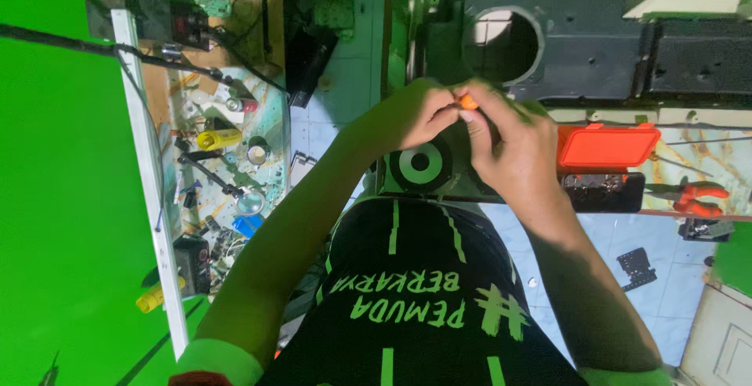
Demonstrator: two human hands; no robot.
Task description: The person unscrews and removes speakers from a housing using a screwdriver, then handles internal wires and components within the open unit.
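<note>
Head view, looking down over the person's black shirt. Both hands meet above a speaker [421, 163] with a green-ringed cone. The left hand [411, 116] and right hand [509, 139] pinch a small orange part [468, 102] between their fingertips, fingers closed narrowly around it. Just right of the hands lies an orange case [607, 145]; red-handled pliers [693, 196] rest farther right. A cluttered counter [274, 112] stands at the left.

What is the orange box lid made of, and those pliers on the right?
The orange lid looks like plastic: one even bright colour, moulded rim, dull sheen. The pliers seem to be metal with red rubbery or plastic handle covers; the jaws are grey and thin, though small in the picture.
</note>
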